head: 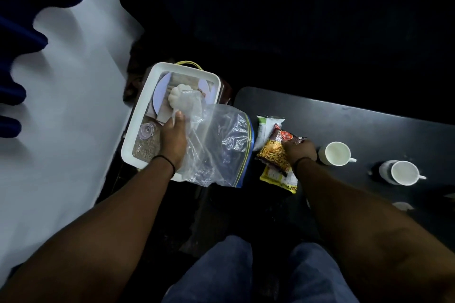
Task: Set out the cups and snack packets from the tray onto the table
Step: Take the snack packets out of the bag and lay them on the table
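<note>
1. There is one view, from a wide-angle camera on the person's head.
2. It looks steeply down and forward, close over the tray.
3. The tray sits left of centre; the tabletop runs off to its right.
4. Both forearms enter from the bottom edge below the tray; the frame's edges bend.
</note>
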